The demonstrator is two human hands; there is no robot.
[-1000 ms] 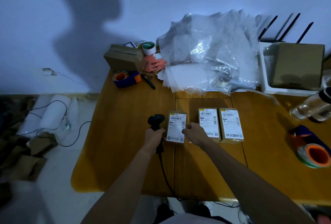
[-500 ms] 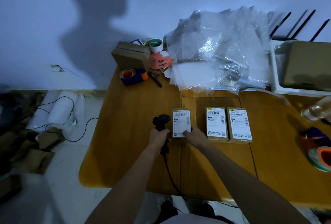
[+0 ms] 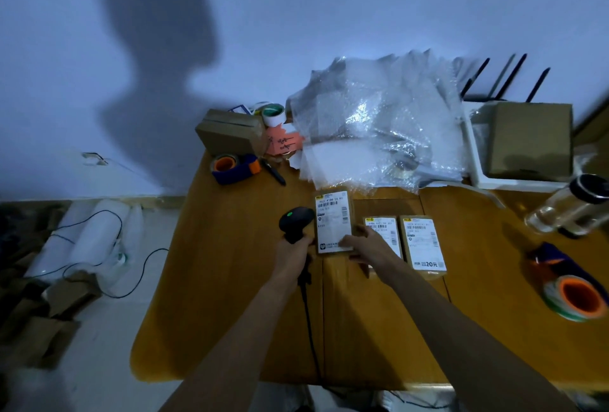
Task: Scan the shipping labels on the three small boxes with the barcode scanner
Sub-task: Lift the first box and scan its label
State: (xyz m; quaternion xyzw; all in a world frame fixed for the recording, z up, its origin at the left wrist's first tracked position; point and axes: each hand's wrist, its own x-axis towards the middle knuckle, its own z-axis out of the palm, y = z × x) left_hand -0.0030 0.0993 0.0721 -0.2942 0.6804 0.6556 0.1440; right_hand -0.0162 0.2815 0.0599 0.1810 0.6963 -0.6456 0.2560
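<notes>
Bubble wrap (image 3: 379,134), tape dispenser (image 3: 234,167), perhaps a bottle (image 3: 566,207).

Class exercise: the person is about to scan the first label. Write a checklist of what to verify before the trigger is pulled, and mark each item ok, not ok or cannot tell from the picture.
1. Barcode scanner held in the left hand: ok.
2. Scanner powered, green light showing on its head: ok.
3. Leftmost box held by the right hand, label facing up: ok.
4. Barcode at the top of that label uncovered by fingers: ok.
5. Scanner head aimed at that barcode: cannot tell; it sits beside the box, its window hidden.
6. Middle box and right box lying label up on the table: ok, though the right hand covers part of the middle one.
</notes>
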